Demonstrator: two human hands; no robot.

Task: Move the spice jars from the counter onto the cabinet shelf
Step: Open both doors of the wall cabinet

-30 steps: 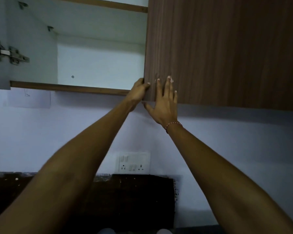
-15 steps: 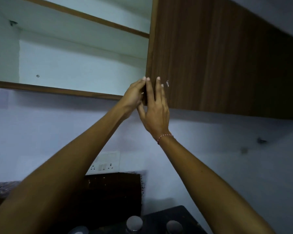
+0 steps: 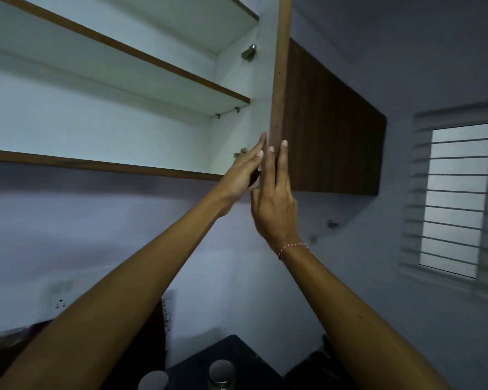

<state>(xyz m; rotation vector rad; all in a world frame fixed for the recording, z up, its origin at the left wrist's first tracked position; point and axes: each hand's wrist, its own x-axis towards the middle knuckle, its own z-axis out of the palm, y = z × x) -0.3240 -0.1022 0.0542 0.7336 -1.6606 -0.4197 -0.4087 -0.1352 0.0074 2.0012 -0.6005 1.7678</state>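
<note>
The cabinet door (image 3: pixel 330 122) stands swung out, its brown edge facing me. My left hand (image 3: pixel 243 173) lies flat against the door's white inner face with its fingers straight. My right hand (image 3: pixel 273 204) holds the door's lower corner, fingers up along the edge and outer face, thumb on the inner side. The cabinet's bottom shelf (image 3: pixel 96 164) and middle shelf (image 3: pixel 152 60) are bare and white. Two spice jars with round lids (image 3: pixel 152 380) (image 3: pixel 221 371) stand on the dark counter (image 3: pixel 237 350) at the bottom of the view, partly cut off.
A second wood-fronted wall cabinet continues to the right of the door. A barred window (image 3: pixel 457 198) is at the far right. A wall socket (image 3: pixel 58 294) sits low on the left wall. Hinges (image 3: pixel 248 52) stick out inside the cabinet's right wall.
The door has swung from nearly shut to fully edge-on, baring the cabinet's right side. Both hands rode the door's edge. My view turned right, bringing the window and jars into sight.
</note>
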